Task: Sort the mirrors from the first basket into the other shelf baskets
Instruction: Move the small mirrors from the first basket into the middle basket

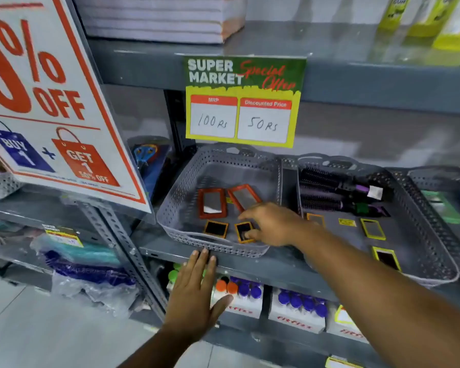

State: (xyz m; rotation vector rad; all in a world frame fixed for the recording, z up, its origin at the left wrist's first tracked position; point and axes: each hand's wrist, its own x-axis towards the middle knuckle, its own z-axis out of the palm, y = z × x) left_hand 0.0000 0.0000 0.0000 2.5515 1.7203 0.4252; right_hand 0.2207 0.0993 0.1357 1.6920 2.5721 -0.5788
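Right hand (270, 225) inside the left grey perforated basket (170, 205), fingers (246, 216) curled over a small orange-framed square mirror (243, 231) near the front wall, thumb tip on its frame, seemingly pinching or setting it down; cannot tell which. Beside it, a second small orange-framed mirror (215, 228); behind, two larger red-orange rectangular mirrors (212, 203) (245, 197) flat on the floor of the basket. Left hand (194, 293) empty, fingers pressed together and flat against the shelf edge (250, 264) below the basket. Yellow-framed mirrors (372, 229) loose in the next basket (436, 251), hairbrushes (335, 192) at its back. Risks, judged: thin frame slipping from a fingertip pinch; glass knocking the basket rim on a low lift; forearm, stretched across the neighbouring basket, dragging mirrors there. Open room mostly straight up; hanging price card (243, 102) close overhead at the back, big sale sign (51, 102) crowding the left.
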